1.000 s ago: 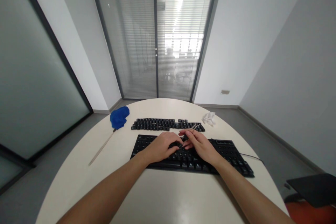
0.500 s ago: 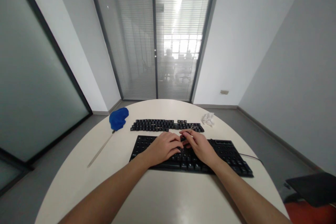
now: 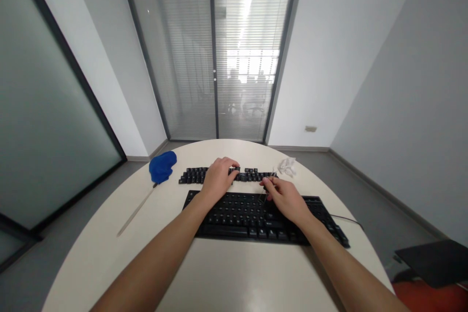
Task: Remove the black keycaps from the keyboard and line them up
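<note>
My left hand [image 3: 219, 178] is over loose black keycaps [image 3: 195, 174] laid in rows behind the keyboard. Its thumb and fingers close around a keycap [image 3: 237, 169] at the end of a row. Above the right part of the black keyboard [image 3: 230, 217], my right hand [image 3: 287, 197] pinches a wire keycap puller [image 3: 263, 198]. The puller's thin wires point down at the keys, and its grip is partly hidden by the fingers. My right forearm and hand cover part of the keyboard.
A blue cloth piece on a pale stick [image 3: 163, 168] lies at the left of the round white table [image 3: 234, 273]. Crumpled white tissue [image 3: 287, 166] sits at the back right. A cable [image 3: 347, 218] leaves the keyboard's right side. A dark chair [image 3: 435, 258] stands at lower right.
My left hand has moved from the keyboard up and left to the loose keycaps. My right hand has parted from it and shifted slightly right, with the puller now showing.
</note>
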Available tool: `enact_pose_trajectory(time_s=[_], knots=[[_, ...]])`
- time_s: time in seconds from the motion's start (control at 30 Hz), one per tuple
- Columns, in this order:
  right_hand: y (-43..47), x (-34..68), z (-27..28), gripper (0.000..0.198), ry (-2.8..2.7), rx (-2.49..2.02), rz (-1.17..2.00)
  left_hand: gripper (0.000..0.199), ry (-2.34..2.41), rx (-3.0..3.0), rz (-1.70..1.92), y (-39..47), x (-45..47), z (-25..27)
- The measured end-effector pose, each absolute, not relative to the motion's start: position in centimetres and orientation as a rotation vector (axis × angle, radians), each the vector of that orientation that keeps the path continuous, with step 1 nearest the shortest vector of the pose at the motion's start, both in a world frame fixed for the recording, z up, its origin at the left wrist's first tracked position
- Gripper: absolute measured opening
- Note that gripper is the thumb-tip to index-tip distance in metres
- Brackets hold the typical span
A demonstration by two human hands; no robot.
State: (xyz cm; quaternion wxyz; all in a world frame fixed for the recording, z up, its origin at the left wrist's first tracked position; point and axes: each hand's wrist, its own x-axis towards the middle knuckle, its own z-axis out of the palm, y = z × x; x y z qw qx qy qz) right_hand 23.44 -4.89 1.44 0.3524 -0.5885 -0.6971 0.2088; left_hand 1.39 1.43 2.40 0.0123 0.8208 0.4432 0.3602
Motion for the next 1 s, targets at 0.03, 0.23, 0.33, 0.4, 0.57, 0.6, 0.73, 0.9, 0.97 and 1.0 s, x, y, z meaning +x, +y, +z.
enact_pose_trajectory(time_s=[0.03,0.23,0.33,0.4,0.57,0.6,0.73,0.9,0.97,1.0], knots=[[-4.9,23.4,1.4,0.047,-1.821,-1.531,0.521,0.012,1.401,2.578,1.072,1.6,1.6,1.9],[-4.9,23.4,1.3,0.046,-1.861,-1.538,0.487,0.015,1.392,2.634,0.859,1.7,2.1,-0.7],[-4.9,23.5,1.3,0.046,-1.862,-1.537,0.497,0.014,1.381,2.625,0.788,1.7,2.2,-1.2],[-4.9,23.5,1.3,0.046,-1.864,-1.536,0.495,0.013,1.387,2.628,0.764,1.7,2.2,-1.4],[-4.9,23.5,1.2,0.047,-1.871,-1.527,0.488,0.014,1.468,2.611,0.777,1.8,2.1,-1.8],[-4.9,23.5,1.1,0.047,-1.869,-1.527,0.49,0.013,1.484,2.611,0.778,1.9,2.1,-1.9],[-4.9,23.6,1.1,0.047,-1.865,-1.535,0.489,0.014,1.546,2.597,0.791,2.0,2.1,-2.1],[-4.9,23.7,1.4,0.046,-1.867,-1.554,0.489,0.019,1.573,2.56,0.778,2.0,2.0,-2.2],[-4.9,23.7,1.5,0.045,-1.869,-1.565,0.489,0.018,1.566,2.561,0.77,2.0,2.1,-2.2],[-4.9,23.8,1.5,0.045,-1.87,-1.57,0.487,0.017,1.565,2.562,0.768,2.1,2.1,-2.2]])
